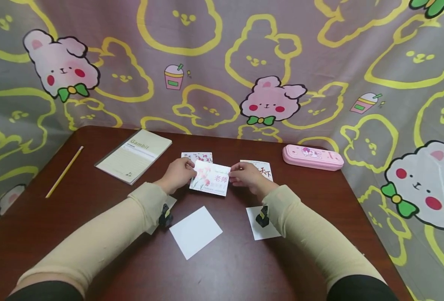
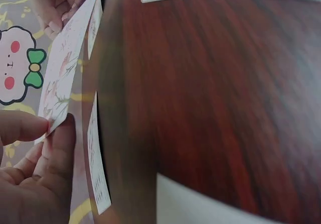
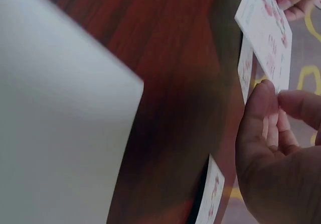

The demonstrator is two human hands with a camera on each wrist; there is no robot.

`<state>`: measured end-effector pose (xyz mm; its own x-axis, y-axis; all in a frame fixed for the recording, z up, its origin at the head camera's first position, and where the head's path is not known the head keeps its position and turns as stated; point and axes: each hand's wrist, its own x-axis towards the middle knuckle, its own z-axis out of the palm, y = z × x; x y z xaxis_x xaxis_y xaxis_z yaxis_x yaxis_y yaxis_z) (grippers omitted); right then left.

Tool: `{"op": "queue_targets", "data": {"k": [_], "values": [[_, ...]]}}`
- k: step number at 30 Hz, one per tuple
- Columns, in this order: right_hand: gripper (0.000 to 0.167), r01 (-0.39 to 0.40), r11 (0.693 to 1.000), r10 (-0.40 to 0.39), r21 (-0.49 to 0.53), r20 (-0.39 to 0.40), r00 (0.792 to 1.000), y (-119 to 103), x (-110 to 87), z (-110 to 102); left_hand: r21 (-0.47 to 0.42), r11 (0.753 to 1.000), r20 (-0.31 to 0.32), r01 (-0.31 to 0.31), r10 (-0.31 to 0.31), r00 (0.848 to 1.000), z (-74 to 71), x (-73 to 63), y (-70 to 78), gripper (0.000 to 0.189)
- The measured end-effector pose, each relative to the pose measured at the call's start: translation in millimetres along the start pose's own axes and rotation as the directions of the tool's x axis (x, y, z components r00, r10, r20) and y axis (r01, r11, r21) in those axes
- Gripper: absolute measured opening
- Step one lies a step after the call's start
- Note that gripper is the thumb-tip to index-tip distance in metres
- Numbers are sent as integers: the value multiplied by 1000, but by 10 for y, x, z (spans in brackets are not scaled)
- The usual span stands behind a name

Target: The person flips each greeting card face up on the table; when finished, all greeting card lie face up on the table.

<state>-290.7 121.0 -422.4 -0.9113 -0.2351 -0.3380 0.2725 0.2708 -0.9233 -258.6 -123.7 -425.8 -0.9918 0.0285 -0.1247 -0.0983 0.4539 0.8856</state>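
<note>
Both hands hold up one greeting card (image 1: 208, 179) printed with pink flowers and pink Chinese characters. My left hand (image 1: 176, 174) pinches its left edge between thumb and fingers, while the right hand (image 1: 249, 177) pinches the opposite edge. In the left wrist view the card (image 2: 67, 63) is tilted above the table, its lower corner between the left thumb (image 2: 25, 127) and fingers. Behind it lies a card with small red blossoms (image 1: 204, 156), partly covered. A card with red characters (image 1: 266, 168) sits past the right hand, which hides part of it.
Blank white cards lie nearer me: one in the middle (image 1: 195, 232), one by the right wrist (image 1: 257, 225), another mostly under the left wrist. A notebook (image 1: 137, 154) and yellow pencil (image 1: 65, 171) are at left, a pink pencil case (image 1: 312, 158) at back right. A patterned curtain (image 1: 207, 62) hangs behind the table.
</note>
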Motion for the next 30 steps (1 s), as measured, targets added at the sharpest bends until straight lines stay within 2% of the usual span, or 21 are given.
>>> {"op": "queue_targets", "data": {"k": [3, 6, 10, 14, 19, 24, 30], "values": [[8, -8, 1000, 7, -12, -14, 1000, -1, 24, 103, 27, 999, 22, 17, -18, 1000, -59, -10, -54, 20], [11, -16, 1000, 16, -21, -16, 1000, -6, 38, 195, 59, 997, 69, 52, -56, 996, -132, -36, -92, 17], [18, -33, 999, 33, -10, 30, 999, 4, 53, 292, 111, 988, 145, 104, -119, 982, -249, -84, -126, 20], [25, -35, 999, 37, -25, 84, 996, 12, 48, 359, 139, 982, 199, 128, -155, 968, -347, -104, -141, 22], [28, -40, 997, 46, -58, 101, 994, 2, 61, 383, 201, 971, 224, 128, -172, 959, -406, -88, -115, 22], [26, -24, 998, 31, -57, 136, 990, 36, 145, 367, 264, 957, 220, 116, -177, 959, -446, -88, -70, 22], [31, -54, 997, 61, -62, 122, 991, -32, 41, 404, 289, 951, 226, 110, -180, 957, -471, -60, -90, 21]]}}
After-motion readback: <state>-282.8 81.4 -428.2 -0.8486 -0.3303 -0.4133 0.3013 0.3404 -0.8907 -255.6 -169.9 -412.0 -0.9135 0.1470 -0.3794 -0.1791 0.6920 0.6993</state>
